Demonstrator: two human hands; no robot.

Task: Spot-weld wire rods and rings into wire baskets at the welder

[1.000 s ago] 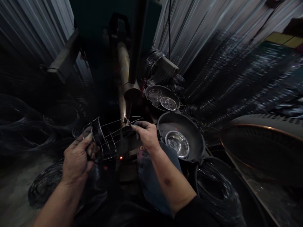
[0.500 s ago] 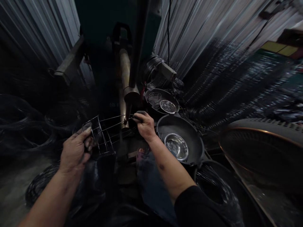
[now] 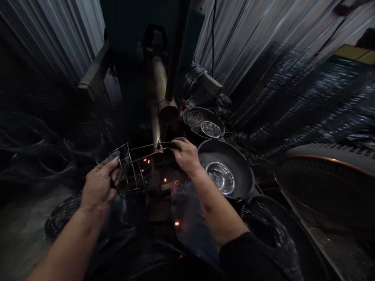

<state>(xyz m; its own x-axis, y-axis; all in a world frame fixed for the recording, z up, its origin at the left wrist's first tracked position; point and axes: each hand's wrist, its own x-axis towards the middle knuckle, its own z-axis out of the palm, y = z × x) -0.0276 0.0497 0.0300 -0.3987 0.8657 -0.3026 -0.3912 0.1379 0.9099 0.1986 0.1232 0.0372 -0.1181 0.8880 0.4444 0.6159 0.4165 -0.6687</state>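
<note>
My left hand (image 3: 98, 183) is closed around the near end of a wire frame (image 3: 135, 166), a small cage of thin metal rods. Its long wires run rightward to the electrode tips (image 3: 159, 146) of what looks like a spot welder. Just right of those tips, my right hand (image 3: 186, 156) pinches the wires' far end; its fingertips look dark, and exactly what sits between them is hard to make out. Orange sparks (image 3: 147, 160) fly below the wires and down by the jeans-clad leg (image 3: 187, 218).
A thick brass-coloured welder arm (image 3: 159, 78) stands ahead. At right, a dark round pan (image 3: 243, 164) holds a shiny metal bowl (image 3: 227, 179) with small wire pieces; another pan (image 3: 202, 111) lies behind it. Coiled wire (image 3: 191, 86) hangs near the wall, and a large fan (image 3: 322, 187) stands far right.
Sparks have appeared under the electrode tips and near the leg. Both hands and the frame sit slightly further right in view, as does the background, while both grips stay the same.
</note>
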